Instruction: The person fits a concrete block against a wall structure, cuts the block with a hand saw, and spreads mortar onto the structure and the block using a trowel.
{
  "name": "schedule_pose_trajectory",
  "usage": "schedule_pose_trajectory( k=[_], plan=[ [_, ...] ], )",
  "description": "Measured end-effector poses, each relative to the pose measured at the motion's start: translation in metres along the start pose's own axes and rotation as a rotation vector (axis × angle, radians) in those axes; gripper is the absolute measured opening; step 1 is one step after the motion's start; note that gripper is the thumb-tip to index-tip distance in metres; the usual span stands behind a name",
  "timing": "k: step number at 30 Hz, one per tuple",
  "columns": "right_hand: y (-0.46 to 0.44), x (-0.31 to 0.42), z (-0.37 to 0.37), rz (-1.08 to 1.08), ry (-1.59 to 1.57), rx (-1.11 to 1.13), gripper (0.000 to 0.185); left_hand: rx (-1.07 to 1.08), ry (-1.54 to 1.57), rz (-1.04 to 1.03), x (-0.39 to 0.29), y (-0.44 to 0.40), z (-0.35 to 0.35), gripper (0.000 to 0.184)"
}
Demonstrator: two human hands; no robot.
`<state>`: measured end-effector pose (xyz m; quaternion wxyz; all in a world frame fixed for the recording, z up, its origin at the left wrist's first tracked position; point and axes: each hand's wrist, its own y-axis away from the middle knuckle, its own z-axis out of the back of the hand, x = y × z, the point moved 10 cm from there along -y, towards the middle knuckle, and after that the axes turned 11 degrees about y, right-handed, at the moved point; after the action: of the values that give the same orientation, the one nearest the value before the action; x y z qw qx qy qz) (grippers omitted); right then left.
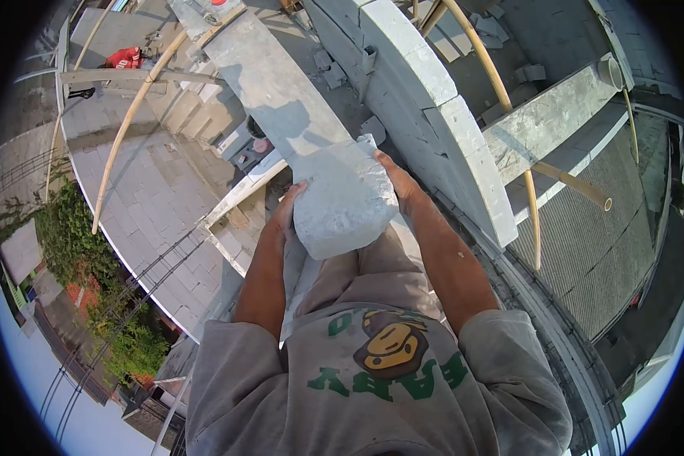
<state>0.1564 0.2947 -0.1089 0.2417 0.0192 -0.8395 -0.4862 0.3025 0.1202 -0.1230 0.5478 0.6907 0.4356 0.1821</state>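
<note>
A pale grey aerated concrete block [346,199] with a rough, chipped end is held in front of my body. My left hand [287,205] grips its left side, and my right hand [395,179] is wrapped round its right side near the far corner. Beyond the block runs a long, flat grey wall top [281,83], with shadow across part of it. Whether the block rests on that surface or is held just above it, I cannot tell. The undersides of both hands are hidden.
A block wall [441,114] rises on the right, with a concrete beam [547,121] beyond it. Bamboo poles [129,121] cross on both sides. A person in red [124,58] is far left below. Power cables [156,273] and a tree [76,235] lie below left.
</note>
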Motion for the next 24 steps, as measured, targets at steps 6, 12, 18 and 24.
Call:
schedule_pose_trajectory(
  k=[6, 12, 18, 24],
  plan=[
    [-0.047, 0.017, -0.014, -0.077, -0.153, 0.062, 0.071, -0.059, -0.092, 0.062, -0.059, -0.012, 0.000, 0.070],
    [-0.043, 0.079, -0.036, 0.008, 0.040, -0.015, 0.082, -0.036, -0.065, 0.021, -0.103, -0.010, 0.007, 0.078],
    [-0.041, 0.182, -0.091, 0.137, 0.313, 0.062, 0.101, 0.140, 0.046, -0.172, -0.157, -0.004, 0.009, 0.079],
    [-0.076, 0.268, -0.163, 0.293, 0.462, 0.109, 0.122, 0.118, 0.279, -0.270, -0.245, 0.010, 0.015, 0.074]
  ],
)
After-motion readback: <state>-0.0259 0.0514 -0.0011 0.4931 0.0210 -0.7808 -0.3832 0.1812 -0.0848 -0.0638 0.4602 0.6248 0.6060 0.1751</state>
